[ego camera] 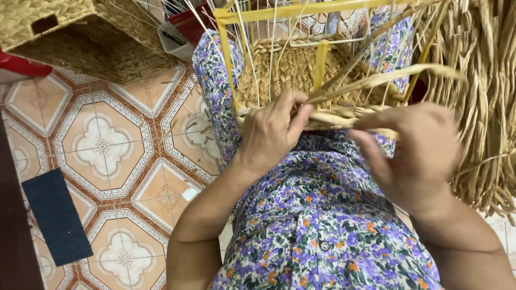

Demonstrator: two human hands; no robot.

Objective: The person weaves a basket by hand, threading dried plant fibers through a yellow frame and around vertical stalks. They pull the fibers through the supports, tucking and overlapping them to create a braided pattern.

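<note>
Presently, items as seen from the head view:

1. Basket [301,70] — half-woven, straw-coloured, resting on the lap at centre far. Woven band at the bottom; thin pale uprights [252,48] rise bare above it. Yellow frame [321,62] runs round and over it.
2. Strand [387,78] — flat dried fibre, long, leading from the near rim of the basket up and to the right. Working piece.
3. Left hand [274,131] — fingers curled, thumb and fingertips pressed on the strand at the basket's near rim, pinning it against the weave.
4. Right hand [416,153] — thumb and forefinger pinching the strand just right of the rim, other fingers loosely bent.
5. Fibre bundle [484,107] — loose stock, hanging at the right edge, just beside the right hand.
6. Finished basket [59,27] — far left, on the tile floor [107,145]. Dark mat [56,215] near left.
7. Floral dress [322,225] — under the basket.

Risks, judged:
- Strand may split or snap if pulled hard while dry.
- Weave may loosen if the left pinch slips before the strand is tucked.
- Uprights may bend or kink under sideways pull, leaving gaps.
- Basket may tip off the lap; it looks steadied only by the hands.
- Strand ends may catch in the bundle, being so close.
</note>
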